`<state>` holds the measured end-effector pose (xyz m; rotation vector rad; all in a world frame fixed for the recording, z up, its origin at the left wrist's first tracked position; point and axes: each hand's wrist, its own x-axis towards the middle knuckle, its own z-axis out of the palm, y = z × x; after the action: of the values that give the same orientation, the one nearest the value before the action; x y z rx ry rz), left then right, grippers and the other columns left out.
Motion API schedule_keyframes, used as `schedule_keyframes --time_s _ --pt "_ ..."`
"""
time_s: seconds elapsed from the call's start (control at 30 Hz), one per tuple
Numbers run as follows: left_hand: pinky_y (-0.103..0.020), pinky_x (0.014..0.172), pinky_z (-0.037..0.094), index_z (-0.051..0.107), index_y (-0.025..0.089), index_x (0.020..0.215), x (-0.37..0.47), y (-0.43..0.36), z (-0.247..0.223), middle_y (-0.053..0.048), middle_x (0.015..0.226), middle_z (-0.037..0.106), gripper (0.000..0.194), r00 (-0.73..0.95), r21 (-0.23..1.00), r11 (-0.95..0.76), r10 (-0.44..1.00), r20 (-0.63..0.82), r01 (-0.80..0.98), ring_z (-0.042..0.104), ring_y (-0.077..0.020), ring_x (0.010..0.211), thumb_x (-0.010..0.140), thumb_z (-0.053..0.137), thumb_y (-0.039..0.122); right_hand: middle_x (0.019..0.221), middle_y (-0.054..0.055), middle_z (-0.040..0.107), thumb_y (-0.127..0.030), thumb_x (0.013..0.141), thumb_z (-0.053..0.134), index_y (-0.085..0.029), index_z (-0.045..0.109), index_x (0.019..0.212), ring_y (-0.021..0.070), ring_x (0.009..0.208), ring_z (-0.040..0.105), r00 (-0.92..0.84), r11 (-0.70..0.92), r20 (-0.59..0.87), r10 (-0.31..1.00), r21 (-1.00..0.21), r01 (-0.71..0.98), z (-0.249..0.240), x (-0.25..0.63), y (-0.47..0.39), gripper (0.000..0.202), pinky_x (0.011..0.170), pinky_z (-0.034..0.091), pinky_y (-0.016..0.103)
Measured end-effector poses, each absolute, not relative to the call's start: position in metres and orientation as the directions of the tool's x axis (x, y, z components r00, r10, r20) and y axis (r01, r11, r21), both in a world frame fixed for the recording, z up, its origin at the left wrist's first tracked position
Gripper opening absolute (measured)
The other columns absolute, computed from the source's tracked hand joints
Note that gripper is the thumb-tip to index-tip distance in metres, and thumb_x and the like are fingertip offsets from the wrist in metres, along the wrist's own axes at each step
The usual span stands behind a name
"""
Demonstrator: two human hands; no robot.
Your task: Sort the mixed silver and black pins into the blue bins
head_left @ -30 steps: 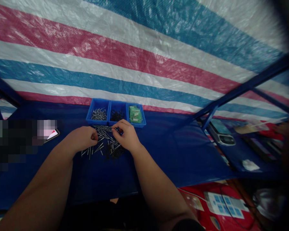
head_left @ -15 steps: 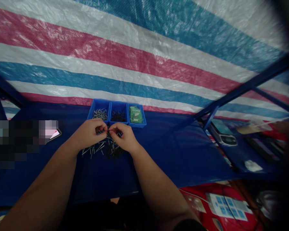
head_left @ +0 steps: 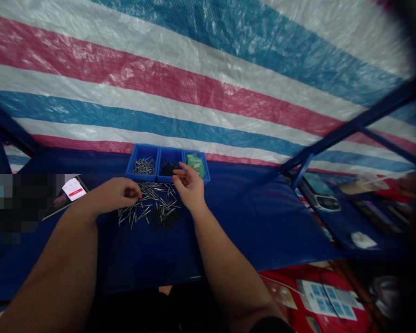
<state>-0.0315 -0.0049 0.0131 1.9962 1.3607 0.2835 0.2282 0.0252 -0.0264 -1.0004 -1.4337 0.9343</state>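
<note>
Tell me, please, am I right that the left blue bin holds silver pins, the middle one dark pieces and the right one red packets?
Not quite: the packets in the right bin are green, not red, as the head view shows. The left bin does hold silver pins, the middle bin dark pieces.

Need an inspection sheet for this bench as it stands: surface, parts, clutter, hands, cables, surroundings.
Surface: blue tabletop, loose parts strewn in front of the bins.
Parts: silvery pins and dark pieces on the tabletop; left bin holds silvery pins, middle bin dark pieces, right bin green packets.
Clutter: lit phone at left; crumpled white item at far right.
Left hand: curled at the pins, grip unclear.
Right hand: fingers spread by the middle and right bins, nothing seen in it.
Cables: thin cord over a printed sheet, lower right.
Surroundings: striped tarp behind, scale at right.
</note>
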Motion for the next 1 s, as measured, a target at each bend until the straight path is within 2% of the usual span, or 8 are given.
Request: schedule_keyframes --time_s 0.07,0.13,0.27,0.53,0.7,0.83,1.0 --pt "-0.026 0.061 0.041 0.078 0.022 0.087 -0.030 -0.006 0.011 0.000 0.071 0.066 0.024 0.443 0.630 -0.177 0.846 -0.295 0.756 0.059 -0.0153 0.064 0.071 0.064 0.032 0.099 0.006 0.073 -0.026 0.085 0.067 -0.020 0.060 0.125 0.0156 0.080 0.070 -0.058 0.314 0.309 0.949 -0.937 0.155 -0.025 0.229 0.025 0.041 0.074 0.060 0.031" --pt "-0.026 0.059 0.039 0.078 0.022 0.085 -0.028 -0.006 0.010 0.000 0.069 0.065 0.022 0.425 0.593 -0.151 0.833 -0.354 0.791 0.059 -0.0154 0.062 0.069 0.065 0.031 0.090 0.004 0.072 -0.025 0.087 0.064 -0.019 0.063 0.116 0.0147 0.076 0.069 -0.086 0.338 0.327 0.941 -0.913 0.228 -0.022 0.230 0.022 0.030 0.070 0.058 0.029" --pt "-0.026 0.060 0.038 0.079 0.022 0.085 -0.022 -0.006 0.011 0.000 0.071 0.066 0.023 0.380 0.527 -0.150 0.851 -0.361 0.836 0.060 -0.0159 0.065 0.068 0.064 0.030 0.078 0.001 0.068 -0.023 0.087 0.061 -0.019 0.066 0.102 0.0132 0.066 0.063 -0.195 0.427 0.385 0.902 -0.858 0.285 -0.015 0.229 0.016 0.016 0.062 0.053 0.026" --pt "-0.027 0.059 0.038 0.079 0.023 0.092 -0.021 -0.007 0.012 0.001 0.070 0.066 0.029 0.354 0.473 -0.142 0.848 -0.395 0.870 0.060 -0.0160 0.063 0.068 0.065 0.028 0.078 0.001 0.066 -0.022 0.088 0.060 -0.019 0.066 0.097 0.0128 0.066 0.061 -0.320 0.508 0.415 0.852 -0.803 0.312 -0.014 0.229 0.013 0.011 0.064 0.051 0.027" --pt "-0.026 0.061 0.038 0.078 0.022 0.086 -0.021 -0.005 0.008 0.000 0.073 0.068 0.023 0.312 0.446 -0.109 0.856 -0.412 0.889 0.062 -0.0159 0.066 0.068 0.064 0.025 0.078 0.001 0.066 -0.022 0.089 0.060 -0.018 0.067 0.094 0.0128 0.067 0.061 -0.340 0.528 0.426 0.838 -0.791 0.308 -0.015 0.230 0.013 0.009 0.064 0.050 0.027" --pt "-0.027 0.062 0.038 0.077 0.020 0.083 -0.022 -0.004 0.010 -0.001 0.073 0.068 0.021 0.310 0.424 -0.139 0.877 -0.367 0.895 0.061 -0.0159 0.066 0.070 0.061 0.025 0.077 0.001 0.065 -0.024 0.090 0.059 -0.018 0.066 0.095 0.0126 0.067 0.059 -0.351 0.533 0.426 0.834 -0.788 0.309 -0.015 0.231 0.014 0.010 0.063 0.050 0.027" --pt "-0.027 0.063 0.039 0.074 0.019 0.085 -0.021 -0.008 0.021 0.000 0.071 0.064 0.021 0.347 0.525 -0.220 0.925 -0.156 0.822 0.057 -0.0144 0.065 0.076 0.059 0.031 0.076 0.000 0.066 -0.027 0.090 0.061 -0.019 0.066 0.096 0.0122 0.064 0.059 -0.393 0.527 0.406 0.825 -0.803 0.277 -0.010 0.230 0.010 0.011 0.062 0.049 0.027"
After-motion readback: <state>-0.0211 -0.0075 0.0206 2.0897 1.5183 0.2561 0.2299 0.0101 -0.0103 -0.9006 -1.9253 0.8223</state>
